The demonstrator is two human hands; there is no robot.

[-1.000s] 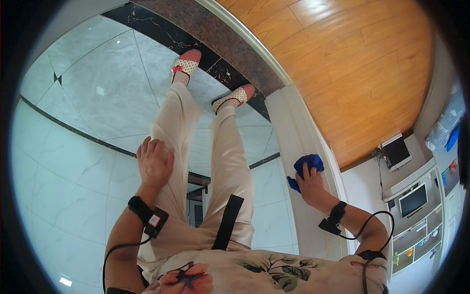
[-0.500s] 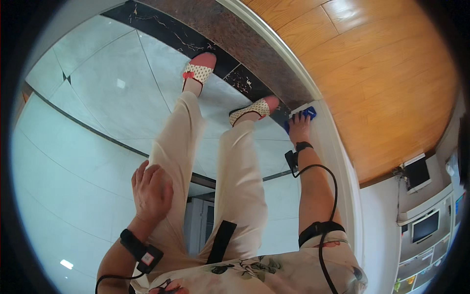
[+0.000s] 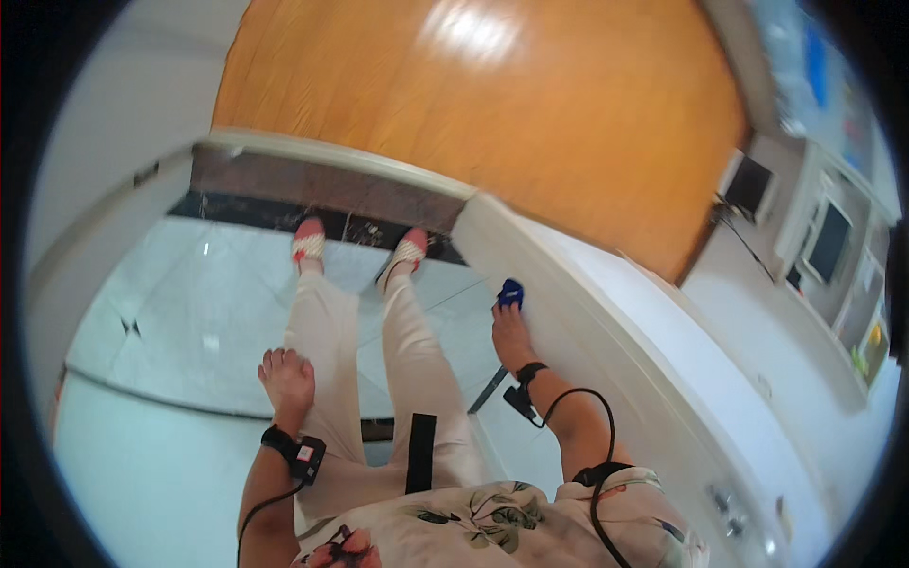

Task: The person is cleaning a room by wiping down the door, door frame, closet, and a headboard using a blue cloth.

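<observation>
My right hand (image 3: pixel 511 336) reaches out to the right and holds a blue cloth (image 3: pixel 511 292), bunched under the fingers. The cloth rests against the white door frame (image 3: pixel 554 331) on that side. My left hand (image 3: pixel 288 381) hovers over or rests on my left thigh, fingers loosely extended, with nothing in it; whether it touches the trousers I cannot tell. Both wrists carry a black strap with a small device and a cable.
Below are pale glossy floor tiles (image 3: pixel 180 293). Ahead, a dark stone threshold (image 3: pixel 331 185) runs across the doorway, with a wooden floor (image 3: pixel 454 104) past it. At the left stands a white door edge (image 3: pixel 104 222). To the far right are a white cabinet and a dark screen (image 3: pixel 828 241).
My view has swung toward the right, bringing more of the white frame into sight. The right hand with the blue cloth is now nearer along the frame. The left hand stays by the thigh.
</observation>
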